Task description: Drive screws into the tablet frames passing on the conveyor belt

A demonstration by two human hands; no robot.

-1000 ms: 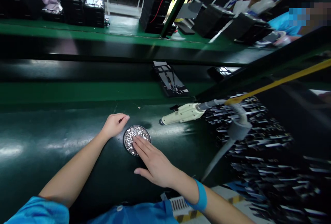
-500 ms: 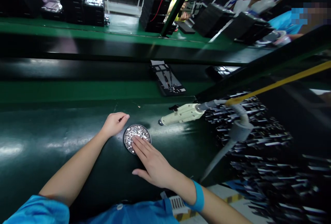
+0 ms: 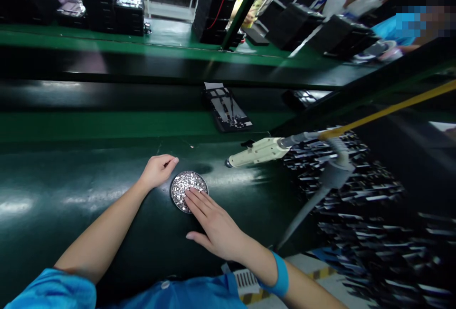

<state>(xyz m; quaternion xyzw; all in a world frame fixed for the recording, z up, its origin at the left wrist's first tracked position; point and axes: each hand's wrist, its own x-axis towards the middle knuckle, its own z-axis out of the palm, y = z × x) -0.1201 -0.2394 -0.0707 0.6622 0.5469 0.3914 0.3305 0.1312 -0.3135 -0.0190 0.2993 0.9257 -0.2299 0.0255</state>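
A small round dish (image 3: 182, 185) full of tiny shiny screws lies on the dark green bench (image 3: 71, 195) in front of me. My right hand (image 3: 213, 223) lies flat with its fingers stretched out, the fingertips resting on the screws at the dish's near right side. My left hand (image 3: 158, 169) rests on the bench just left of the dish, its fingers loosely curled and nothing visible in them. A cream electric screwdriver (image 3: 256, 152) hangs on a cable to the right of the dish, tip pointing left.
A black tray with parts (image 3: 228, 108) lies on the conveyor belt beyond the bench. Stacks of black trays (image 3: 356, 195) fill the right side. More black trays and shelves stand behind the far green belt (image 3: 107, 45). Another person in blue (image 3: 395, 31) is at the far right.
The black tray on the conveyor has drifted left. The hanging screwdriver has swung slightly right and up. My right fingers have shifted a little on the screws; my left hand has stayed put.
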